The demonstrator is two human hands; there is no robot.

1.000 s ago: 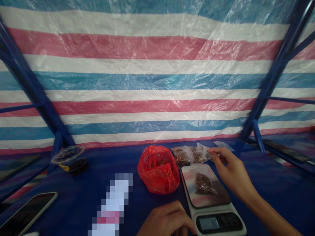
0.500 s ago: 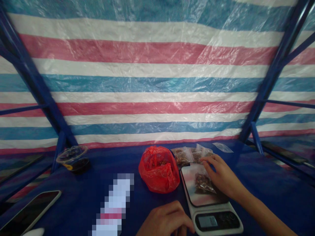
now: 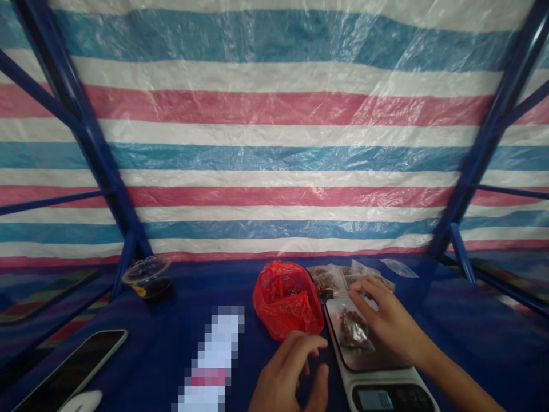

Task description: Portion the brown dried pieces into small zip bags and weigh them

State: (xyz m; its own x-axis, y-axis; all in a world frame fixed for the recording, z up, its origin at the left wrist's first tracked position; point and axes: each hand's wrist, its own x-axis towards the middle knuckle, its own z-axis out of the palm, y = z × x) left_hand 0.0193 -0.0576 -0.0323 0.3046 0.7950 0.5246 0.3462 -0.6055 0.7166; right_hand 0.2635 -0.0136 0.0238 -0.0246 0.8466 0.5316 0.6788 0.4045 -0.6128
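A small clear zip bag of dark reddish-brown bits lies on the metal plate of a white kitchen scale. My right hand hovers over the plate just right of the bag, fingers loosely bent and thumb extended; whether the thumb touches the bag is unclear. In front of a red plastic bag, left of the scale, my left hand has thumb and index finger spread with nothing between them. The red bag stands open with similar brown bits inside. Digits on the scale's display are too blurred to read surely.
Several filled clear bags lie behind the scale, near a flat clear bag. Leftward are a lidded plastic cup of dark contents, a phone, a white rounded object and a pixelated strip. Blue bars flank a striped tarp.
The small bag has shifted left on the scale plate. My left hand has moved away from the scale's front and opened its fingers. The whole view has shifted slightly.
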